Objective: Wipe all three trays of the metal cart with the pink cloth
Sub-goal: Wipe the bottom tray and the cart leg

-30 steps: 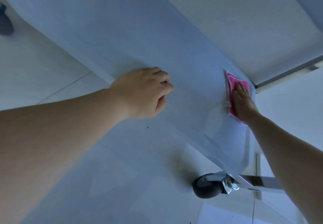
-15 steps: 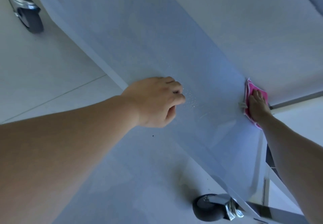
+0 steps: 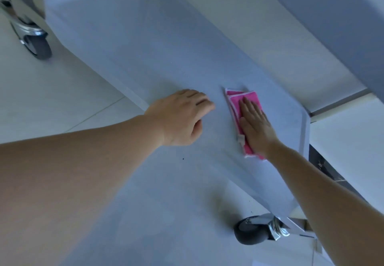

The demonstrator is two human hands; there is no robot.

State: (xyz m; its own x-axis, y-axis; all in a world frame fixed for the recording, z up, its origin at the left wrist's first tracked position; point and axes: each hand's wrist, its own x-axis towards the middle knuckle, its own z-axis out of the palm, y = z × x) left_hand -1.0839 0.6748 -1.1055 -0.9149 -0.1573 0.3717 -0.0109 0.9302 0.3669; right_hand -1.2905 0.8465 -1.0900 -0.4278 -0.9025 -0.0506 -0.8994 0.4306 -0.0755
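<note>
Head view, looking down past both forearms. The fingers (image 3: 250, 108) of the right hand (image 3: 256, 126) lie straight and together, flat on the folded pink cloth (image 3: 234, 108), pressing it down rather than gripping it. The cloth lies on the floor of the lowest tray (image 3: 145, 43) of the metal cart, toward its right end, clear of the rim. The left hand (image 3: 182, 118) rests on the same tray floor just beside the cloth, not touching it; its fingers are loosely curled and hold nothing that can be seen. It appears to steady the person or the cart.

Outward from the hands: a higher tray (image 3: 336, 27) overhangs at upper right. Two caster wheels show, one (image 3: 252, 232) below the near right corner, one (image 3: 38, 45) at the far left corner. The cart stands on a pale tiled floor (image 3: 41, 103).

Judgement: the step in hand is wiping this lowest tray. Whether the upper trays are done cannot be told. The long left stretch of the tray floor lies ahead of the cloth; the next move calls for keeping the palm flat with steady pressure, sweeping leftward, and lifting the left hand out of the cloth's path.
</note>
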